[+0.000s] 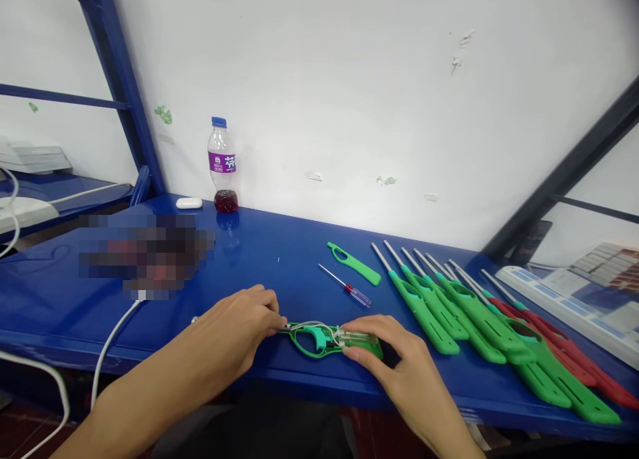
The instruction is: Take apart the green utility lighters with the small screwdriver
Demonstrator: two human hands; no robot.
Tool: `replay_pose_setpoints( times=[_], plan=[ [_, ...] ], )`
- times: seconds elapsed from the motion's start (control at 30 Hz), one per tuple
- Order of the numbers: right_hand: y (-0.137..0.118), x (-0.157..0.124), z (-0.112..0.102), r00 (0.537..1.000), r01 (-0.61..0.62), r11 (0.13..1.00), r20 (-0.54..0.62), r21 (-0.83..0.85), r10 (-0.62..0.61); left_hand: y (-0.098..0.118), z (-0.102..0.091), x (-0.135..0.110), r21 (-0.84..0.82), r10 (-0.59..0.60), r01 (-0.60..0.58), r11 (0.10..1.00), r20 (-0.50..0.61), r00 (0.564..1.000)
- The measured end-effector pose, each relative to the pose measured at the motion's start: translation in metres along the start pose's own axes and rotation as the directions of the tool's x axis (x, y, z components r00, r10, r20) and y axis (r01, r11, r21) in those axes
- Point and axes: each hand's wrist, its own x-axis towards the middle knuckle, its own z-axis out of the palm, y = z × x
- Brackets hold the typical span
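An opened green lighter [304, 352] lies near the front edge of the table, its inside showing a teal trigger [318, 338], a thin wire and a clear fuel tank [362, 337]. My left hand [254, 316] is closed on the lighter's neck end, and its fingers hide most of the metal tube. At the other end, my right hand [397, 349] grips the handle, with thumb and fingers on either side of the clear tank. Beyond the lighter are a screwdriver [357, 295] with a clear purple handle and a loose green handle cover [357, 263].
Several assembled green lighters [469, 312] and some red ones [564, 342] lie in a row on the right. A drink bottle [222, 166] and a white case [189, 203] stand by the wall. On the left, a white cable [107, 342] runs to a blurred object.
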Motion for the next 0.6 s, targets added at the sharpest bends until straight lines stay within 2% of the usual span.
replay_pose_setpoints(
  times=[0.2, 0.3, 0.4, 0.6],
  plan=[
    [-0.007, -0.004, -0.004, 0.982, 0.142, 0.981, 0.144, -0.133, -0.122, 0.018, 0.002, 0.002, 0.035, -0.040, 0.041, 0.999, -0.019, 0.999],
    [-0.012, -0.005, -0.005, 0.973, 0.154, 0.967, 0.200, -0.205, -0.112, 0.020, 0.006, 0.008, 0.010, -0.144, 0.144, 0.990, 0.062, 0.988],
    [-0.014, -0.004, -0.004, 0.965, 0.135, 0.961, 0.254, -0.241, -0.071, 0.017, 0.010, 0.012, -0.066, -0.206, 0.211, 0.975, 0.074, 0.976],
    [-0.016, -0.003, -0.004, 0.946, 0.117, 0.954, 0.322, -0.275, -0.023, 0.009, 0.020, 0.010, -0.197, -0.085, 0.095, 0.976, 0.059, 0.995]
  ],
)
